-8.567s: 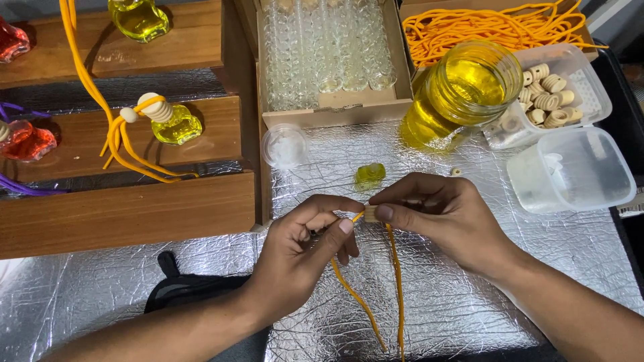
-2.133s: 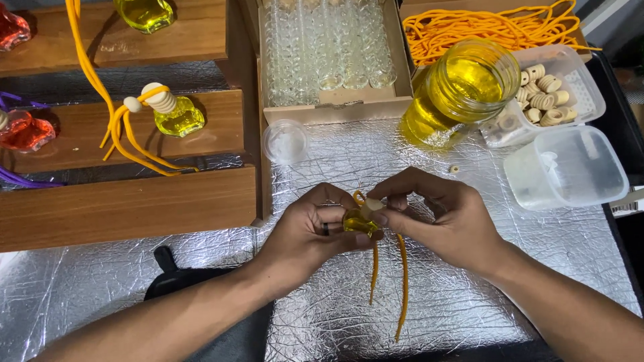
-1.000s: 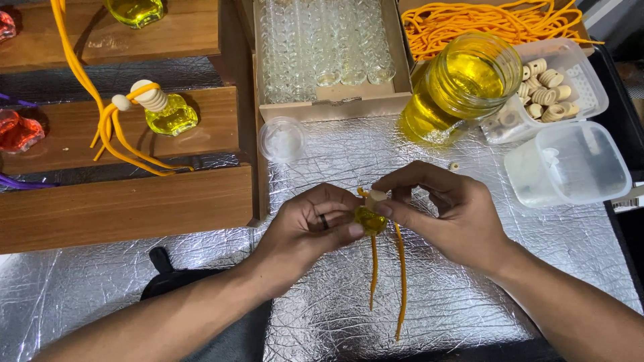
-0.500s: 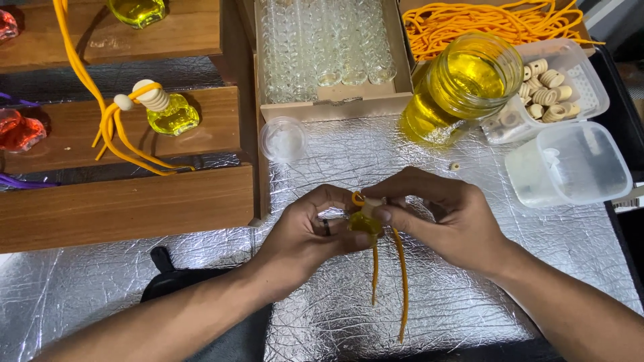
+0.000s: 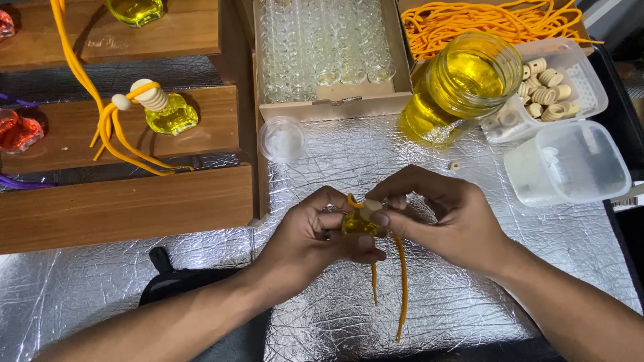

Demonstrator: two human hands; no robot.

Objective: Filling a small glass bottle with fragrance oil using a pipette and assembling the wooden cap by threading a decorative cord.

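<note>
My left hand (image 5: 315,236) grips a small glass bottle of yellow liquid (image 5: 356,224) above the silver foil mat (image 5: 469,295). My right hand (image 5: 448,216) pinches the pale wooden cap (image 5: 373,206) on top of that bottle. An orange cord (image 5: 400,281) loops at the cap and its two ends hang down toward me between my wrists. The bottle's lower part is hidden by my fingers.
A big jar of yellow liquid (image 5: 463,86) stands at the back right, next to a tub of wooden rings (image 5: 547,77), an empty plastic tub (image 5: 570,161) and orange cords (image 5: 483,20). A box of empty glass bottles (image 5: 322,47) sits behind; a finished corded bottle (image 5: 168,110) rests on the wooden steps (image 5: 127,201). A small clear lid (image 5: 282,139) lies nearby.
Over the earlier frames the small yellow bottle left the mat and came into my hands on the cord. In the last second my fingers only shifted slightly at the cap.
</note>
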